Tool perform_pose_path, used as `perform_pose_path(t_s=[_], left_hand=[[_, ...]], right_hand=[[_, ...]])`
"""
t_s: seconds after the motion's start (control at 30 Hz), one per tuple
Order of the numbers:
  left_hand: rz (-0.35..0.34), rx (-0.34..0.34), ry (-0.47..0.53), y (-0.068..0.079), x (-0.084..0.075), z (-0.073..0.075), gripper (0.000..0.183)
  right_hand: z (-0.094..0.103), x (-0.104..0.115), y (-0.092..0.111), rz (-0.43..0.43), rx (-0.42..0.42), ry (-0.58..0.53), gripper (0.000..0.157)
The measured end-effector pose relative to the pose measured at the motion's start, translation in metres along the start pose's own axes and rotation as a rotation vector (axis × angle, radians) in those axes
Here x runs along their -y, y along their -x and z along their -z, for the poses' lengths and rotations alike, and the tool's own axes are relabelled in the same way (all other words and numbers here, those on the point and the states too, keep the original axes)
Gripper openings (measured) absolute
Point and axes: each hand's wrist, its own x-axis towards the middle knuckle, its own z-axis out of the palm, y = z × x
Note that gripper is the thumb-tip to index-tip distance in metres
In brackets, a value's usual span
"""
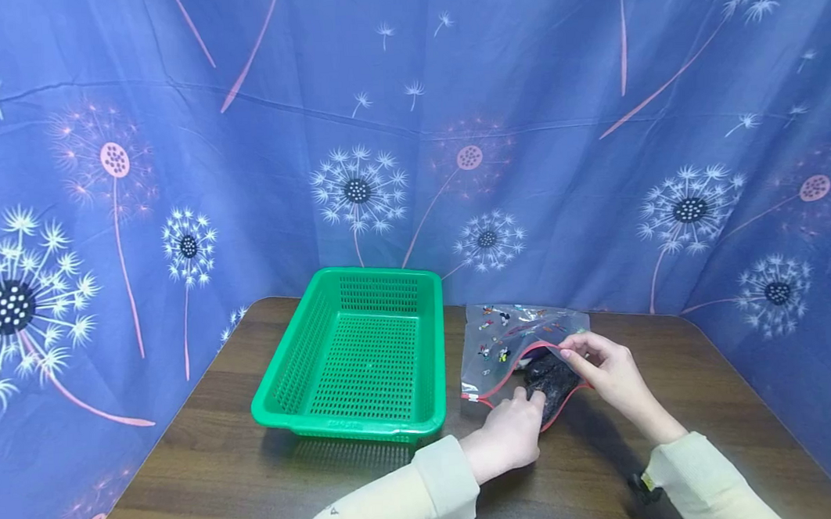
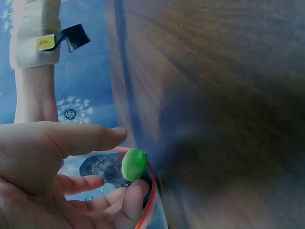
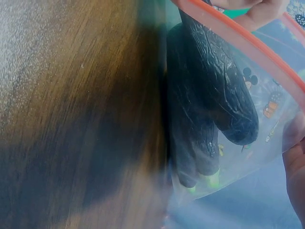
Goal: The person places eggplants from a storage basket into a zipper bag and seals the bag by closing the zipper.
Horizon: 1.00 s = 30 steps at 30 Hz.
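A clear zipper bag point(image 1: 487, 354) with a red-edged mouth and cartoon prints lies on the table, its mouth spread apart. Inside are dark, wrinkled eggplants point(image 3: 193, 109), some with green ends. One eggplant point(image 3: 226, 90) slants through the mouth beneath the red edge. My left hand point(image 1: 511, 431) reaches to the opening. In the left wrist view, the eggplant's green end point(image 2: 134, 165) lies between thumb and fingers; one fingertip is right at it, while the thumb stands apart. My right hand point(image 1: 608, 371) pinches the bag's rim at its right side.
A green plastic basket point(image 1: 431, 368) with slotted walls stands left of the bag, on the brown wooden table point(image 1: 208, 466). Close behind hangs a blue curtain point(image 1: 559, 166) with dandelion prints, which also closes off both sides.
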Motion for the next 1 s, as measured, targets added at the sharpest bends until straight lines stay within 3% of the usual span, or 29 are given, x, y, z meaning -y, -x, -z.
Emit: perform_pose_path(t_s=[0.33,0.53,0.73,1.0], left_hand=[[0.026,-0.031,-0.082,0.002,-0.009,-0.011,0.041],[0.057,-0.094,-0.072,0.001,-0.013,-0.018,0.046],[0.081,-0.115,-0.075,0.001,-0.014,-0.023,0.048],[0.049,-0.105,-0.122,0.002,-0.012,-0.021,0.042]], right_hand=[[0.000,-0.002,0.002,-0.022,0.013,-0.008,0.012],[0.001,-0.004,0.003,-0.014,0.016,-0.017,0.012],[0.001,-0.004,0.004,-0.012,0.029,-0.012,0.011],[0.001,0.001,0.003,-0.022,0.018,-0.007,0.012]])
